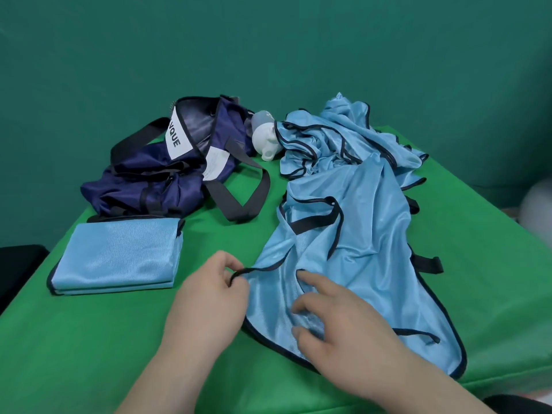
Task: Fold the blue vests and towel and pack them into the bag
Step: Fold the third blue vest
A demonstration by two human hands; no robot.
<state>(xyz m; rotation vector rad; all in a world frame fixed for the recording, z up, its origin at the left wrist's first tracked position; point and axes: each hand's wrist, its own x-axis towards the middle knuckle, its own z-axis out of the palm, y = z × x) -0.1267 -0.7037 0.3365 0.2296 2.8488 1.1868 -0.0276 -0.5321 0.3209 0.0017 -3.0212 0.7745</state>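
A light blue vest [367, 258] with dark trim lies spread and rumpled on the green table, in front of me to the right. My left hand [209, 297] pinches the dark edge of that vest at its left corner. My right hand [334, 318] rests on the vest's near part with fingers spread and slightly bent. A folded blue vest [119, 258] lies flat at the left. More blue vests [337, 138] are heaped at the back right. The navy bag [167, 171] sits at the back left, open at the top, straps trailing.
A white and grey bottle [264, 135] lies between the bag and the heap. The table's green cloth [89, 354] drops off at the left and right edges. A black object [18, 264] sits off the table's left edge.
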